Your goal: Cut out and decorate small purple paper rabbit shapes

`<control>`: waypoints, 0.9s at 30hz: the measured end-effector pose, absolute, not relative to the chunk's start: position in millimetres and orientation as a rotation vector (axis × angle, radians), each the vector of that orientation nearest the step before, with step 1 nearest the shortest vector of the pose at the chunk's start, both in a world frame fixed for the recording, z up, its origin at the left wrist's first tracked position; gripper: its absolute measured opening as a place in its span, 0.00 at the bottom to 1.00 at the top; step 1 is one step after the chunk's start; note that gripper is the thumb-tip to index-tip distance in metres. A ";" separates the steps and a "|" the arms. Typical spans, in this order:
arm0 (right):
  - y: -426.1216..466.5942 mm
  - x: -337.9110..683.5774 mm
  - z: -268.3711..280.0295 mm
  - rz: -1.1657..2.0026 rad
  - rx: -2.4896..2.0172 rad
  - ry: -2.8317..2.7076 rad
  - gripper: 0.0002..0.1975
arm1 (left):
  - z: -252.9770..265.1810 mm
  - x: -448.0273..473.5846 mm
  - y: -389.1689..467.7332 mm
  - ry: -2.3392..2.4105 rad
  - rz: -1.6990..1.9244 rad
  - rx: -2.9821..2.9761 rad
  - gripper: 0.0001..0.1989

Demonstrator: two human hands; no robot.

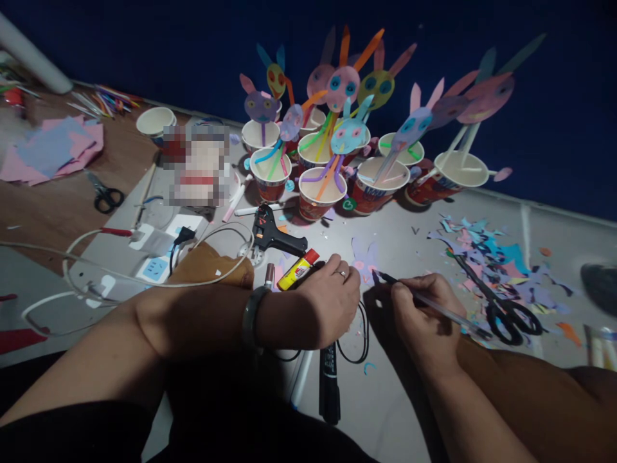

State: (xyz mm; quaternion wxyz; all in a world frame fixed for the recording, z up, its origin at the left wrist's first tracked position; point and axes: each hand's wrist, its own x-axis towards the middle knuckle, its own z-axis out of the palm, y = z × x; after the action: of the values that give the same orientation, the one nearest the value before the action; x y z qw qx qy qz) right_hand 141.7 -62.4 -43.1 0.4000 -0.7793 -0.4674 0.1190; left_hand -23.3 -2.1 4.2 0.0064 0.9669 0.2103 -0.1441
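Note:
A small lilac paper rabbit face [365, 260] with long ears and pink spots lies on the table. My left hand [335, 299], wearing a ring, curls against its left edge; the fingertips are partly hidden. In my right hand [429, 315] is a pen [456, 316] with a clear barrel, its dark tip at the right side of the face. Beside my left hand lie a yellow and red glue stick [296, 270] and a brown-capped marker [268, 275]. A black marker [329, 386] and a thin black cord [365, 334] are below it.
Paper cups [322, 193] with paper animal heads on coloured straws stand at the back. A black glue gun [277, 235] sits before them. Scissors [501, 302] lie on paper scraps [511, 247] at right. Power strips [154, 267] and white cables are left, with more scissors [106, 196] and coloured paper [53, 148].

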 end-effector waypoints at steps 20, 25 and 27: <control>-66.3 139.6 -49.0 0.316 -1.828 -1.207 0.07 | 1.5 -23.6 -3.0 0.652 -0.431 3.032 0.25; -66.3 140.8 -53.8 0.299 -1.937 -1.292 0.09 | 1.9 -23.2 -2.7 0.645 -0.445 3.005 0.25; -65.9 141.3 -54.6 0.299 -1.943 -1.309 0.09 | 1.5 -23.0 -2.7 0.644 -0.435 3.006 0.26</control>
State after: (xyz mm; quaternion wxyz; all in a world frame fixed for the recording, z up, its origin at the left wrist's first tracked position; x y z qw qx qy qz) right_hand 141.3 -65.9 -54.6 0.3803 -0.7609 -0.5126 0.1170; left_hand -23.0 -2.7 1.5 0.0181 0.9680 0.2074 -0.1401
